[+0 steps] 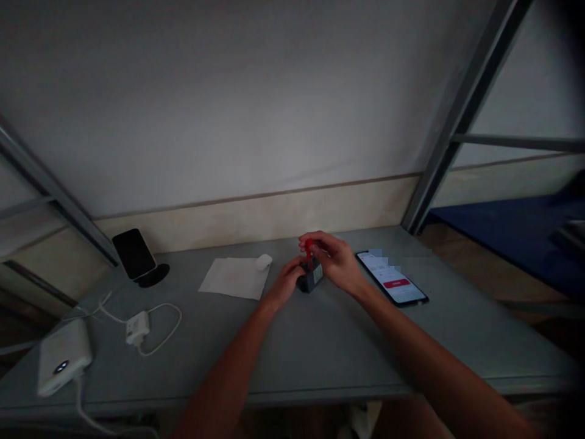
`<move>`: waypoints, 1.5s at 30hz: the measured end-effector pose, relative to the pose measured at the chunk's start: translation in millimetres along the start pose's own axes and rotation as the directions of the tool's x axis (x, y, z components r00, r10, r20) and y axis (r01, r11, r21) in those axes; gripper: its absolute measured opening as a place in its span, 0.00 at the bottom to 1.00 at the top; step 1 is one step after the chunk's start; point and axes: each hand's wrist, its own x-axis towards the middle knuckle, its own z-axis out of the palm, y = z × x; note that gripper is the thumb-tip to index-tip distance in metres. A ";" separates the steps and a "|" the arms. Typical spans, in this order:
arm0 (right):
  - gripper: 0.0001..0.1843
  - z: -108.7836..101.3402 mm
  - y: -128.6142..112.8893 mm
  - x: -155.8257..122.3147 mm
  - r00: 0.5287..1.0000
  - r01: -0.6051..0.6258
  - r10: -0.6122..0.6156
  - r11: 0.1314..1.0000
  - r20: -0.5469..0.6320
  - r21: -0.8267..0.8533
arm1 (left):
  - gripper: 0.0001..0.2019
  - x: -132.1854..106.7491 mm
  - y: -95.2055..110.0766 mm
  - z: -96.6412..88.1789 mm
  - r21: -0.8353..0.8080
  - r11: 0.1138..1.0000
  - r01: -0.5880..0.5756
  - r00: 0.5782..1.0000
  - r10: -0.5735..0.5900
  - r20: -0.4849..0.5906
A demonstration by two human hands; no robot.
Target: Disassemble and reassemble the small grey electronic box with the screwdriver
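Note:
A small dark block (311,281) with a pale label on its side stands on the grey desk. My left hand (289,277) closes its fingers around the block's left side. From the top of the block rises a narrow, bright red piece (309,247), whose exact kind I cannot make out. My right hand (337,259) pinches this red piece between thumb and fingers, just above the block. Whether the red piece is part of the block or a separate tool is hidden by the fingers.
White paper (235,277) with a small white object (264,262) lies left of my hands. A lit phone (390,277) lies to the right. Farther left are a dark-screened device on a stand (134,253), a white charger (138,328) with cable and a white power bank (66,353).

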 end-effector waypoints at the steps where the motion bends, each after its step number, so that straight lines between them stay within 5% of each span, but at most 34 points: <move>1: 0.11 0.2 0.7 0.0 1.000 0.011 -0.011 1.000 -0.007 -0.010 | 0.11 -0.3 0.8 0.3 0.002 1.000 -0.004 1.000 0.004 0.000; 5: 0.09 0.2 1.6 1.1 0.997 0.040 -0.044 0.998 -0.066 -0.057 | 0.10 -0.2 1.1 0.9 0.015 0.999 -0.044 0.999 0.044 0.013; 9: 0.11 -1.2 -3.2 1.1 0.999 -0.052 0.052 0.998 0.003 0.035 | 0.09 0.1 0.6 0.9 0.055 0.997 -0.048 0.999 0.047 0.013; 15: 0.10 -2.6 -2.9 2.0 0.999 0.050 -0.051 0.996 -0.010 -0.070 | 0.08 -0.6 3.2 2.6 0.075 0.996 -0.043 0.999 0.042 0.024; 20: 0.13 -2.6 -2.4 0.6 0.996 -0.074 0.071 0.995 0.054 0.072 | 0.09 -0.3 3.9 3.2 0.051 0.997 -0.050 0.998 0.049 0.025; 26: 0.12 -1.6 -2.0 1.5 0.999 0.039 -0.038 0.998 0.020 -0.041 | 0.10 0.9 -2.6 2.7 0.027 0.999 -0.031 1.000 0.030 0.007; 31: 0.14 -1.5 -4.1 1.6 0.995 -0.065 0.060 0.996 0.082 0.055 | 0.10 0.7 -3.6 2.8 0.027 1.000 0.000 1.000 0.000 0.002; 36: 0.11 -0.8 -4.2 2.2 0.999 0.036 -0.035 0.998 0.014 -0.045 | 0.09 0.1 -4.7 3.6 0.028 0.999 -0.017 1.000 0.016 0.007; 42: 0.14 0.0 -3.8 -0.1 0.991 -0.089 0.078 0.991 0.108 0.097 | 0.11 2.0 -10.3 3.2 0.021 0.999 -0.037 0.999 0.036 0.026; 45: 0.12 0.7 -2.6 0.0 0.997 -0.038 0.036 0.999 0.065 0.028 | 0.10 2.1 -10.5 3.3 0.044 0.999 -0.014 1.000 0.014 0.007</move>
